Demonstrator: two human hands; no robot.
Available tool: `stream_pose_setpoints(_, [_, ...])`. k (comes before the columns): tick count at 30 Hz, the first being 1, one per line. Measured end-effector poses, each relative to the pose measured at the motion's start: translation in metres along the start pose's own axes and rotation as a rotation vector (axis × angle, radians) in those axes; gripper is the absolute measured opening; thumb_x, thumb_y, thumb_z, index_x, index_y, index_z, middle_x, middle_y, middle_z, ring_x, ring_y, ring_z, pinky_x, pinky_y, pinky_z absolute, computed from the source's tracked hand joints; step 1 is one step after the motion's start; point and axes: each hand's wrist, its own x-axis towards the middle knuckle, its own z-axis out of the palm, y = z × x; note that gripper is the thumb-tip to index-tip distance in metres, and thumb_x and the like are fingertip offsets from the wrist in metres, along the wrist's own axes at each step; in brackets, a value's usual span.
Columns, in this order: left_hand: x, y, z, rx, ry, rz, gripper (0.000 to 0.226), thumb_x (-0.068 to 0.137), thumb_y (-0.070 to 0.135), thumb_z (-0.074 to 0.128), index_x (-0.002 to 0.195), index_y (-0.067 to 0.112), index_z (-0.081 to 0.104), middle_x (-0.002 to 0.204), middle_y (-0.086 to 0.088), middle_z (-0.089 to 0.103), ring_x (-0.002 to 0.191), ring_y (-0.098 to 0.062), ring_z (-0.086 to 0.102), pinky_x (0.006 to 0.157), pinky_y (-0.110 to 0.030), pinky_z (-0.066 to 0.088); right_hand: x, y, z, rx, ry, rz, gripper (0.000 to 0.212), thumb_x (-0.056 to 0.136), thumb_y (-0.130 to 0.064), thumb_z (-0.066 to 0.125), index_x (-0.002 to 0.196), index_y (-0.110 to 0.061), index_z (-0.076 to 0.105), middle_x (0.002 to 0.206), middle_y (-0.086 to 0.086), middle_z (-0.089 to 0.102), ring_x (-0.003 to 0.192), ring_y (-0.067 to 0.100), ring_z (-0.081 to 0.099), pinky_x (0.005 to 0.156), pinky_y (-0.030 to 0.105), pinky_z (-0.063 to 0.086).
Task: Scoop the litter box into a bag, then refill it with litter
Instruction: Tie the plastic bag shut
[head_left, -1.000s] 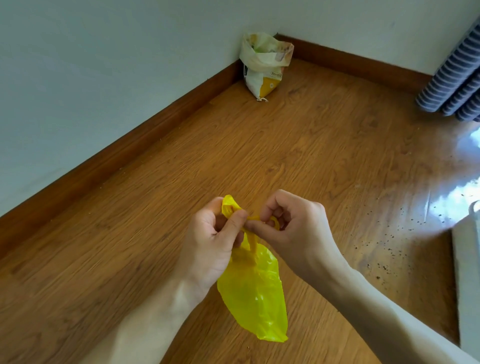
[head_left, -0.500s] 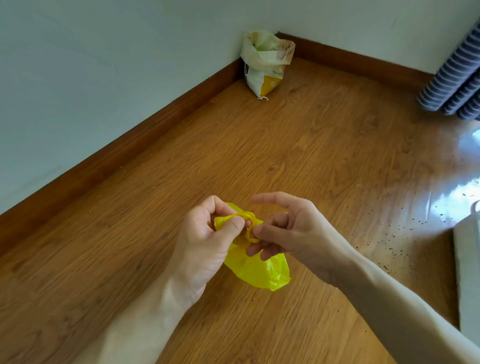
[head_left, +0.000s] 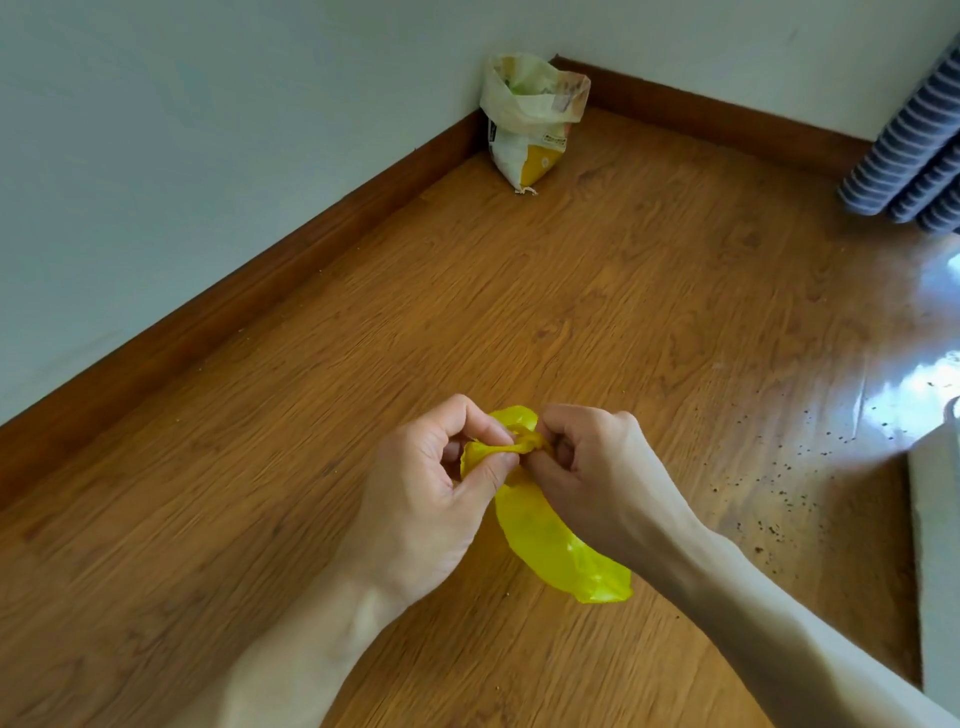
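A small yellow plastic bag (head_left: 556, 545) hangs above the wooden floor in the middle of the head view. My left hand (head_left: 431, 499) pinches its twisted top between thumb and fingers. My right hand (head_left: 597, 478) pinches the same twisted top from the right, fingers curled around it. The bag's body trails down and to the right beneath my right wrist. An open white-and-yellow litter sack (head_left: 530, 119) stands upright in the far corner of the room. At the right edge, a white object (head_left: 935, 545) shows only in part; I cannot tell whether it is the litter box.
Dark litter grains (head_left: 769, 499) are scattered on the floor at the right. A brown skirting board (head_left: 249, 291) runs along the white walls. A grey ribbed object (head_left: 909, 156) stands at the far right. Sun glare lies on the floor there.
The bag's body has swung from under my left hand down to the right. My right hand's fingers, spread half a second ago, have curled back onto the bag's top.
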Motion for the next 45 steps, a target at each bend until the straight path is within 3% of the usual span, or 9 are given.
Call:
stream_pose_setpoints(6, [0.001,-0.002,0.001,0.006,-0.020,0.006,0.007,0.085,0.022,0.071,0.083,0.022,0.065,0.075,0.001,0.065,0.065,-0.012,0.055,0.060,-0.029,0.049,0.005,-0.002,-0.002,0.481,-0.197,0.188,0.013,0.087,-0.010,0.054,0.083,-0.017,0.064,0.061,-0.005,0.054,0.056,0.010,0.047,0.046,0.028,0.036])
stream_pose_setpoints(9, [0.001,-0.003,0.000,-0.005,-0.030,-0.013,0.007,0.084,0.023,0.072,0.083,0.021,0.066,0.074,0.007,0.065,0.068,-0.011,0.058,0.064,-0.031,0.050,0.005,-0.004,-0.010,0.835,-0.361,0.267,0.017,0.090,-0.027,0.055,0.089,-0.012,0.062,0.076,0.008,0.052,0.067,0.015,0.051,0.047,0.026,0.036])
stream_pose_setpoints(15, [0.000,-0.002,-0.006,0.077,-0.015,0.006,0.018,0.082,0.036,0.073,0.082,0.020,0.066,0.072,-0.006,0.063,0.068,-0.035,0.053,0.061,-0.046,0.049,0.009,-0.001,-0.005,0.757,-0.193,0.296,0.017,0.088,-0.019,0.069,0.074,-0.013,0.062,0.067,0.004,0.030,0.057,0.012,0.030,0.047,0.023,0.029])
stream_pose_setpoints(18, [-0.001,-0.003,-0.010,0.091,-0.049,-0.027,0.019,0.084,0.038,0.069,0.081,0.019,0.066,0.075,-0.003,0.062,0.069,-0.031,0.053,0.061,-0.040,0.047,0.010,0.006,-0.001,0.753,-0.106,0.338,0.032,0.087,-0.023,0.070,0.060,-0.020,0.055,0.059,-0.004,0.033,0.056,0.014,0.030,0.048,0.027,0.027])
stream_pose_setpoints(25, [-0.007,-0.011,-0.031,0.068,-0.005,-0.202,0.019,0.084,0.032,0.070,0.075,0.016,0.068,0.062,0.009,0.052,0.057,-0.005,0.044,0.054,-0.019,0.039,0.009,0.033,0.004,0.631,0.093,0.502,0.024,0.089,-0.020,0.068,0.072,-0.010,0.054,0.060,0.003,0.040,0.060,0.020,0.040,0.052,0.032,0.033])
stream_pose_setpoints(30, [-0.005,-0.011,-0.034,-0.173,0.012,-0.283,0.031,0.067,0.043,0.077,0.078,0.015,0.072,0.081,-0.004,0.062,0.074,-0.018,0.047,0.066,-0.034,0.040,0.005,0.031,-0.001,0.782,0.022,0.357,0.015,0.091,-0.022,0.066,0.087,-0.008,0.061,0.070,0.011,0.059,0.062,0.015,0.050,0.050,0.029,0.038])
stream_pose_setpoints(33, [0.000,-0.003,-0.033,-0.375,0.024,-0.306,0.020,0.061,0.038,0.079,0.069,0.021,0.071,0.088,0.000,0.068,0.078,-0.012,0.053,0.063,-0.025,0.041,0.007,0.022,-0.009,0.894,-0.010,0.241,0.014,0.083,-0.026,0.071,0.079,-0.015,0.063,0.082,0.028,0.065,0.064,0.024,0.049,0.048,0.028,0.037])
stream_pose_setpoints(40, [0.005,0.006,-0.030,-0.533,0.075,-0.358,0.011,0.070,0.018,0.074,0.062,0.020,0.067,0.071,-0.003,0.067,0.063,-0.008,0.055,0.050,-0.018,0.041,0.005,0.012,-0.012,0.960,-0.074,0.174,0.023,0.074,-0.026,0.074,0.075,-0.014,0.055,0.059,0.003,0.055,0.051,0.014,0.048,0.045,0.025,0.037])
stream_pose_setpoints(45, [0.004,0.007,-0.031,-0.533,0.111,-0.377,0.011,0.077,0.024,0.069,0.074,0.016,0.063,0.074,-0.003,0.064,0.066,-0.009,0.056,0.054,-0.022,0.039,0.005,0.008,-0.018,1.045,-0.160,0.223,0.021,0.081,-0.024,0.067,0.100,-0.016,0.063,0.067,0.000,0.056,0.052,0.011,0.044,0.047,0.020,0.033])
